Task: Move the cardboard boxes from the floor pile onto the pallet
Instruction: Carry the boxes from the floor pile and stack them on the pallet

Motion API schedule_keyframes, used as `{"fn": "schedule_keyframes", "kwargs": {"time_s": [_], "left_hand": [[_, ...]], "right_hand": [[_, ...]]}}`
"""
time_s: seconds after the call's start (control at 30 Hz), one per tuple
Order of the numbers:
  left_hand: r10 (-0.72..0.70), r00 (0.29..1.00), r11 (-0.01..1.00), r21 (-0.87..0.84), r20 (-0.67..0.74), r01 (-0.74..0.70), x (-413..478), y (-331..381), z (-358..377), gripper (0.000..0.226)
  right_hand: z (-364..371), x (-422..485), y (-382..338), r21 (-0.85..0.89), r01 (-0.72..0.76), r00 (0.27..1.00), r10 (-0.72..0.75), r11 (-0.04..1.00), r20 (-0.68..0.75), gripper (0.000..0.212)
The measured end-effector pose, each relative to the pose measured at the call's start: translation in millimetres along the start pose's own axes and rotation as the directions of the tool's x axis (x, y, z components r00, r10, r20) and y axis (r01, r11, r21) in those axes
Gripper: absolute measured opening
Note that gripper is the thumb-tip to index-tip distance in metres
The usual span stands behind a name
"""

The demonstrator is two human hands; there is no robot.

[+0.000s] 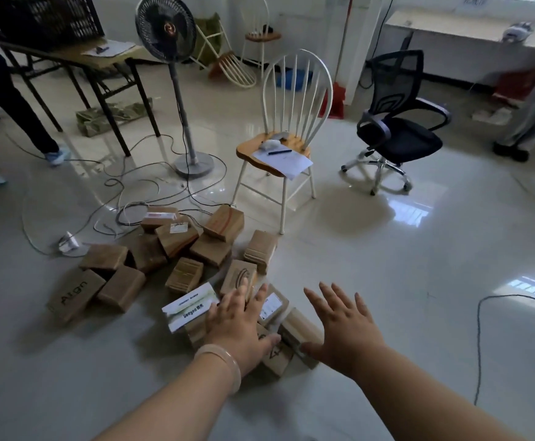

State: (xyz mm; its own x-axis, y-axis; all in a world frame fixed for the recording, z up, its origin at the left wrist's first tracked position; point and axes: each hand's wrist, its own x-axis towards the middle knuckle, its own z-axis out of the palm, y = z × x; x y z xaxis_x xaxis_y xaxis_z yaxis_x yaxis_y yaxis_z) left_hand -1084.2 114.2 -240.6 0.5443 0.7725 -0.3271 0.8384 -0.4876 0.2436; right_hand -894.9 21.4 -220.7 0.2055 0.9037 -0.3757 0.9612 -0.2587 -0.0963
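Your left hand (237, 326) and right hand (339, 329), fingers spread, hang over the 5 o'clock edge of the box pile (177, 249).

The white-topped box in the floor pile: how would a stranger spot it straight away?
Find the white spindle-back chair with a wooden seat; a pile of brown cardboard boxes lies on the floor before it. At the pile's near edge, beside the person's left hand, sits the white-topped box, the only one whose whole top is white with green bands.
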Motion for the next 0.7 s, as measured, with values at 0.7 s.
{"fn": "schedule_keyframes", "kwargs": {"time_s": [0.7], "left_hand": [[-0.050,0.995,0.996,-0.070,0.088,0.056,132,20,228,0.096]], "right_hand": [[222,100,120,0.002,-0.115,0.973,0.112,0.993,0.203,0.098]]}}
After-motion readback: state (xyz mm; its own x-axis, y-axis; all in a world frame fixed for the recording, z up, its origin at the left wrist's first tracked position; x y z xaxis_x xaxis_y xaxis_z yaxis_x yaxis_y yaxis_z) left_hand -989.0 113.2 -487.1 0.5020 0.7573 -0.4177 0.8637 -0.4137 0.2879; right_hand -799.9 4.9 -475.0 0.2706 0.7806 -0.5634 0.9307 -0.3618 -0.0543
